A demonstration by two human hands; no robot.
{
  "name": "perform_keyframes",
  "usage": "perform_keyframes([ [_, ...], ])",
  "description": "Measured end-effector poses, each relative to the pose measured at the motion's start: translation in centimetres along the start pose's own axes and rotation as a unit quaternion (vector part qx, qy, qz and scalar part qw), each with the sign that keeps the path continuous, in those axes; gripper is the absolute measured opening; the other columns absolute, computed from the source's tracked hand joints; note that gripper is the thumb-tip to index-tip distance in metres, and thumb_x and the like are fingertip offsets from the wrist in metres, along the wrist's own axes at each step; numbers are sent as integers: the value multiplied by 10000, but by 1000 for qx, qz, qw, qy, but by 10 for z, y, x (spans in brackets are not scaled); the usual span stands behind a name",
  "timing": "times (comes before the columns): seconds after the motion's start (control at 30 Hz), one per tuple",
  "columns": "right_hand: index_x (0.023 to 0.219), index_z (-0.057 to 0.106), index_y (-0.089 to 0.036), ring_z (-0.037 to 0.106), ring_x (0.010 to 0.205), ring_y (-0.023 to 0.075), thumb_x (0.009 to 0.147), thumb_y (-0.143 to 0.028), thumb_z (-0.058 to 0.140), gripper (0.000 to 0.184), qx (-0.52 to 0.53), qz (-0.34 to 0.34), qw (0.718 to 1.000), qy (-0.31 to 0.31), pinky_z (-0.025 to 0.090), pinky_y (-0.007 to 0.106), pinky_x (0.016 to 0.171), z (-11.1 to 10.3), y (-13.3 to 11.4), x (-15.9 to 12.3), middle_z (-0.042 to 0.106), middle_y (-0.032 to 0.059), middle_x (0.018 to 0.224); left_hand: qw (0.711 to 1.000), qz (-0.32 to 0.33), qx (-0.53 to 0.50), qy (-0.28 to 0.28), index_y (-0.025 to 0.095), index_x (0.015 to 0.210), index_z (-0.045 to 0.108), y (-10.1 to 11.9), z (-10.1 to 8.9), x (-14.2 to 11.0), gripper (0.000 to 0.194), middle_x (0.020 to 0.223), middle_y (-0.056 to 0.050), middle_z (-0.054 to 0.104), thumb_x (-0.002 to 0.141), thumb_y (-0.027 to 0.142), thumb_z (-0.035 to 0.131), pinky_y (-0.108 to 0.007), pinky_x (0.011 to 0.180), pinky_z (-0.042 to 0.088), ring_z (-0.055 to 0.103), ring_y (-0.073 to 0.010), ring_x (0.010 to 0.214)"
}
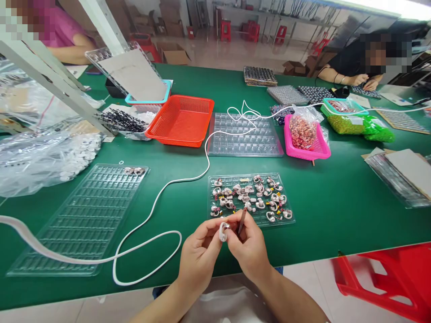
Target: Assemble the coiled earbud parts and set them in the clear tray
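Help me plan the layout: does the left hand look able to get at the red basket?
Probably, with a stretch: only the cable lies between the left hand and the basket. The hand holds a white piece, though.

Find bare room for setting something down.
The widest bare patch lies between the filled tray and stacked sheets, below the pink basket. The white cable crosses another, left of that tray. The far left, heaped with plastic bags, is crowded.

No brand, number or sign can be read. The pale patch (357,120) on the yellow-green bag (344,125) — perhaps a label — is too small to make out.
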State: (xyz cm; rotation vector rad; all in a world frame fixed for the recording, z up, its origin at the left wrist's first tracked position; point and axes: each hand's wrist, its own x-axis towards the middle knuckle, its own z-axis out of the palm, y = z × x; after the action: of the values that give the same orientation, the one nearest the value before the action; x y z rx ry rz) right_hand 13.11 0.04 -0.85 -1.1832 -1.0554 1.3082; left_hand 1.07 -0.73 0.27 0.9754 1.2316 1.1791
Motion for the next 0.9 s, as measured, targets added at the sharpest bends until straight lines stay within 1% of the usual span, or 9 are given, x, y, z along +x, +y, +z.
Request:
perform_keyframes([
  [0.1,877,614,-213,543,643,125,805,-214,655,83,10,-6,1000,3,499,230,584,0,-1,1,591,-13,735,1000,3,28,-8,205,1095,757,-1,-3,-2,241,1104,-77,795,876,289,700,-282,869,604,758,-231,967],
  [0.17,850,597,-214,515,622,121,804,-216,652,72,14,-2,1000,0,475,226,556,-1,-1,1,559,-24,705,999,4,41,-18,224,1146,754,-1,-6,-2,273,1147,-65,784,885,270,689,-275,891,597,753,-227,1002],
  [0.3,833,567,-216,500,612,118,808,-207,637,75,28,13,999,-10,455,231,551,-4,0,2,543,-31,694,998,9,44,-38,260,1086,794,2,-9,1,243,1125,-35,792,870,214,691,-254,886,598,756,-225,1008],
  [0.43,834,554,-218,501,609,118,780,-187,640,106,27,11,999,-17,452,230,544,-4,0,2,547,-32,699,999,14,36,-31,300,1027,814,5,-9,3,245,1074,-9,804,839,177,715,-238,871,600,767,-218,979],
  [0.53,811,532,-222,476,578,109,754,-185,635,124,23,7,1000,-15,432,223,519,-3,-2,2,515,-45,675,998,19,43,-32,310,1012,819,3,-10,2,255,1052,-5,808,832,161,717,-232,879,594,769,-215,973],
  [0.6,808,514,-225,472,565,104,743,-180,623,135,23,6,1000,-19,423,219,505,-2,-3,3,501,-49,670,998,25,49,-36,311,1022,817,1,-11,1,262,1066,-9,805,836,159,711,-231,875,593,768,-216,974],
  [0.73,812,489,-229,469,564,104,735,-172,610,155,29,-5,999,-25,425,221,500,-1,-4,2,487,-48,671,996,43,67,-44,283,1044,815,-2,-12,0,261,1074,-42,804,836,165,709,-238,789,614,778,-230,906],
  [0.8,814,480,-233,467,576,107,740,-164,602,158,34,-13,999,-29,424,224,506,-2,-2,2,484,-44,680,995,52,74,-46,272,1040,817,-2,-13,0,253,1066,-55,806,839,168,704,-250,758,621,779,-242,886],
  [0.9,812,472,-234,458,599,112,754,-146,587,156,34,-18,998,-40,419,234,525,-3,2,0,473,-41,690,993,67,83,-55,277,1041,818,-1,-14,-1,260,1063,-59,807,847,162,689,-259,756,622,778,-249,890],
])
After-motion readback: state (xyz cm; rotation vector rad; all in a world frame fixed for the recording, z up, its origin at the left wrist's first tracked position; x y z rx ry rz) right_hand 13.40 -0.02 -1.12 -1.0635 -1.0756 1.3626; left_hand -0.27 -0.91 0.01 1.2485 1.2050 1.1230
